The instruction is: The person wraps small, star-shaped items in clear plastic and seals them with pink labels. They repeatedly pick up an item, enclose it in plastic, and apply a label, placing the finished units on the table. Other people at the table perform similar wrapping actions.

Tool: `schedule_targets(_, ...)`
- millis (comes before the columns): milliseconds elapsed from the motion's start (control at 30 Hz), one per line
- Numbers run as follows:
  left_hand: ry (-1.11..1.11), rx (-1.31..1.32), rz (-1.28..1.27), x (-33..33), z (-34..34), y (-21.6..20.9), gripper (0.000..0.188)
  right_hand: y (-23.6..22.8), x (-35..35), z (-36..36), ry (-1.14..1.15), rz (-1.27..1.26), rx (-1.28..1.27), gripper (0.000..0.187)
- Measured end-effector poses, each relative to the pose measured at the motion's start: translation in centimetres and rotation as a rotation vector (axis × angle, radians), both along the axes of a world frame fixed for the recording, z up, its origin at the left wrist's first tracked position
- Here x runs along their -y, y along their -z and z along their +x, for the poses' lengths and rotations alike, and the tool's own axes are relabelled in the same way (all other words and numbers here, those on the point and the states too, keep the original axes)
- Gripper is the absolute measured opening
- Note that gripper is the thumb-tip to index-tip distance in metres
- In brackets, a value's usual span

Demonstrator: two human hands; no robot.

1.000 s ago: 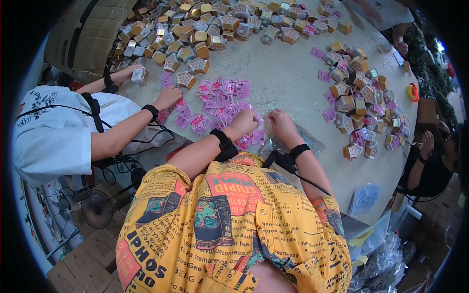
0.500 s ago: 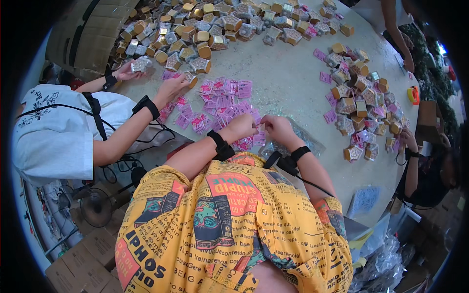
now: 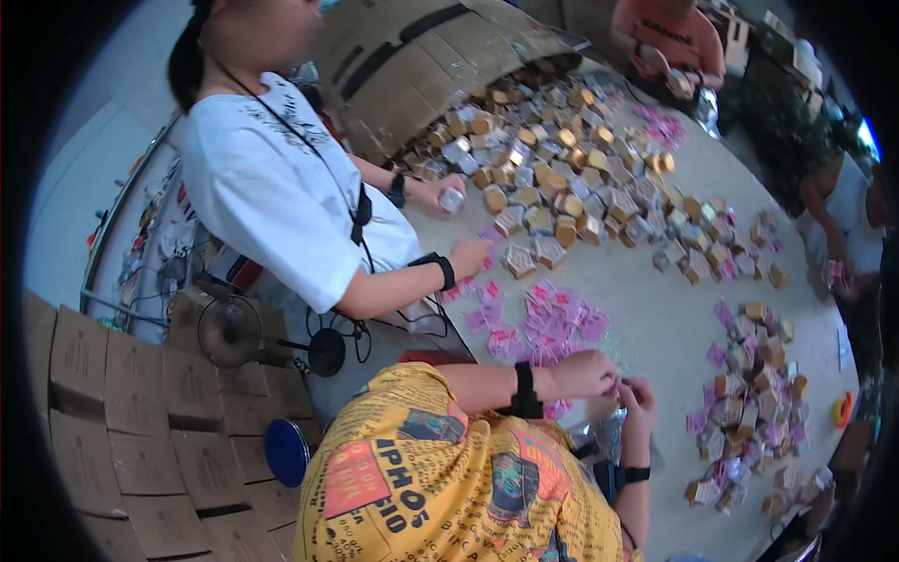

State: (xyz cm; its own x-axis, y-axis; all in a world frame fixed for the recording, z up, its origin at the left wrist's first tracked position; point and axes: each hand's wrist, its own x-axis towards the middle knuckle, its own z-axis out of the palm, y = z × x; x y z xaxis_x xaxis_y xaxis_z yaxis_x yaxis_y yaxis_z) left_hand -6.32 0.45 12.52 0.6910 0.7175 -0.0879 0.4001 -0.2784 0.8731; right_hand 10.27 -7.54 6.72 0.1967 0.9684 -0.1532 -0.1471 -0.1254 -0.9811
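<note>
The pale table (image 3: pixel 660 314) spreads ahead and to the right of the grip. Well beyond the grip lies the big heap of gold and silvery containers (image 3: pixel 562 173); a smaller pile of containers (image 3: pixel 749 412) sits to its right, apart from it. The spread of pink cards (image 3: pixel 562 323) lies just beyond the grip and to its left, nearer the left hand (image 3: pixel 582 375) than the right hand (image 3: pixel 640 398); the cards point many ways, so they share no single long axis. Clear plastic (image 3: pixel 607 433) lies on the body side, beside the right hand. Both hands' fingertips come together; whether they pinch anything, I cannot tell.
</note>
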Motion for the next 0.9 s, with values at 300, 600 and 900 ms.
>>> schedule_targets(300,0.183,-0.136,0.485,-0.2,0.6,1.1,0.016,-1.2,-0.2,0.0,-0.022,-0.092,-0.217,0.01)
schedule_targets(600,0.444,0.036,0.828,-1.6,1.0,-2.2,0.022,-2.3,-0.2,1.4,-0.196,-0.199,-0.143,0.009)
schedule_targets(900,0.515,-0.042,0.883,-1.3,1.0,-0.8,0.011,-3.1,-0.1,1.1,-0.256,-0.301,0.019,0.012)
